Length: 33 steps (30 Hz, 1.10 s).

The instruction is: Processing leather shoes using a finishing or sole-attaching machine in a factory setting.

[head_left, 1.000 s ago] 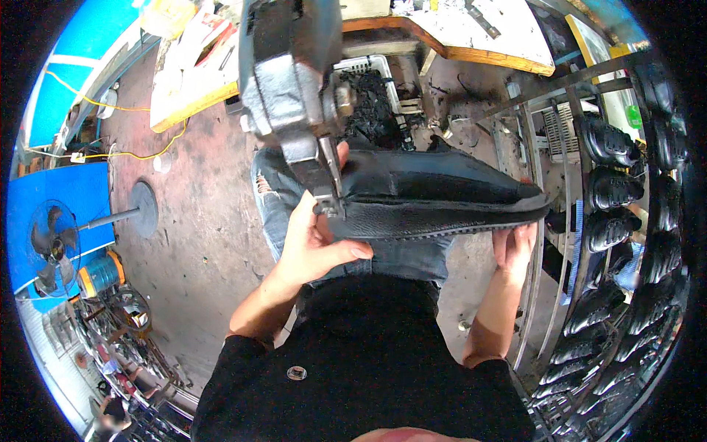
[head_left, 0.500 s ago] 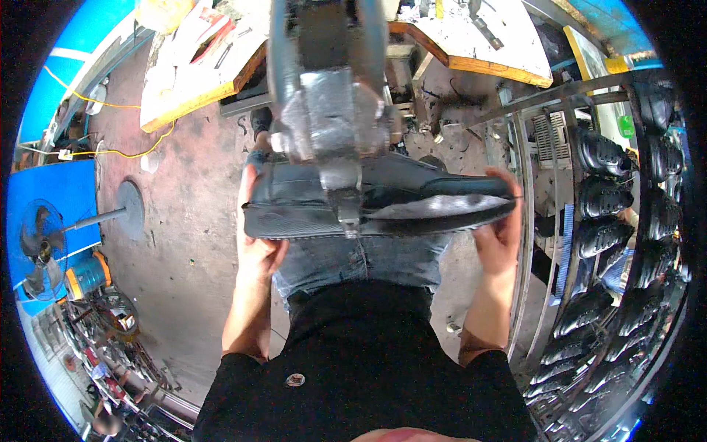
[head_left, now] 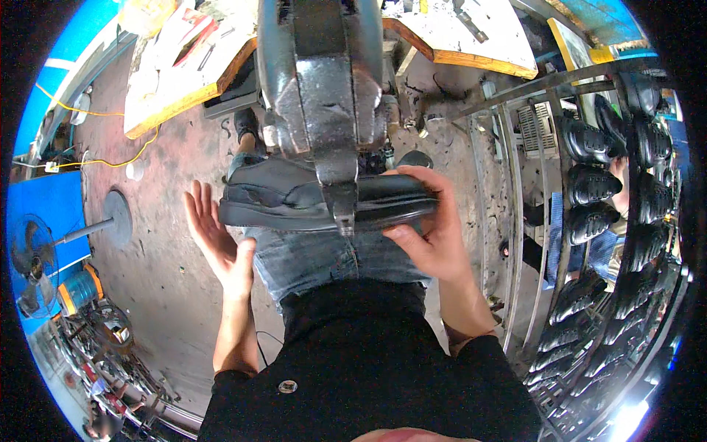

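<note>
A black shoe (head_left: 276, 199) lies sideways in front of my lap, under the narrow metal arm of a machine (head_left: 335, 96). The tip of that arm comes down across the middle of the shoe and hides part of it. My right hand (head_left: 440, 232) grips the right end, thumb on the near side and fingers over the far side. Beside the left end, my left hand (head_left: 224, 247) is open with its fingers spread and nothing in it; the thumb is close to the shoe's near edge.
A metal rack (head_left: 556, 132) full of black shoes stands at my right, with part of a person in blue checked cloth (head_left: 600, 250) behind it. White-topped worktables (head_left: 177, 96) stand ahead on both sides of the machine. A standing fan (head_left: 33, 247) is at the left.
My left hand has let go of the shoe and opened to the left. The shoe's right end now sits closer to the machine arm, my right hand with it, and another side of it shows.
</note>
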Tool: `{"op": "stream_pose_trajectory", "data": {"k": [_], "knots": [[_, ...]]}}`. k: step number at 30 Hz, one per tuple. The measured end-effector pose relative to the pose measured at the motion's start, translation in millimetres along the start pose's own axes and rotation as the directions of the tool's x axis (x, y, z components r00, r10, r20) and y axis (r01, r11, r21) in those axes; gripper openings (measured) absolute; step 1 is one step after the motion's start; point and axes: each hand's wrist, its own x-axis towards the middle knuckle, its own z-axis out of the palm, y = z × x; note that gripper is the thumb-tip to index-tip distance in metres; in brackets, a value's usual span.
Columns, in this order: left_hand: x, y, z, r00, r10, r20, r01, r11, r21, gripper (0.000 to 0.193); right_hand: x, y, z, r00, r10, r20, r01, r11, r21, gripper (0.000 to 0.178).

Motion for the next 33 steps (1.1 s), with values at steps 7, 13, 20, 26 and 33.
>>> {"op": "stream_pose_trajectory", "data": {"k": [7, 13, 20, 26, 33], "knots": [[55, 91, 35, 0.862, 0.179, 0.474, -0.330, 0.908, 0.259, 0.089, 14, -21, 23, 0.984, -0.160, 0.078, 0.178, 0.908, -0.379, 0.073], [77, 89, 58, 0.690, -0.002, 0.723, -0.138, 0.981, 0.135, 0.061, 23, -36, 25, 0.952, -0.250, 0.176, 0.304, 0.841, -0.449, 0.071], [63, 74, 72, 0.754, -0.121, 0.646, 0.274, 0.951, -0.141, 0.054, 18, -44, 10, 0.947, -0.244, 0.210, 0.321, 0.765, -0.558, 0.069], [62, 77, 81, 0.708, -0.127, 0.694, 0.390, 0.890, -0.235, 0.050, 5, -18, 2, 0.973, -0.228, 0.033, 0.218, 0.866, -0.450, 0.080], [41, 60, 76, 0.725, -0.257, 0.639, 0.532, 0.798, -0.283, 0.072, -26, 89, -21, 0.991, -0.091, 0.094, 0.106, 0.980, -0.168, 0.114]]}}
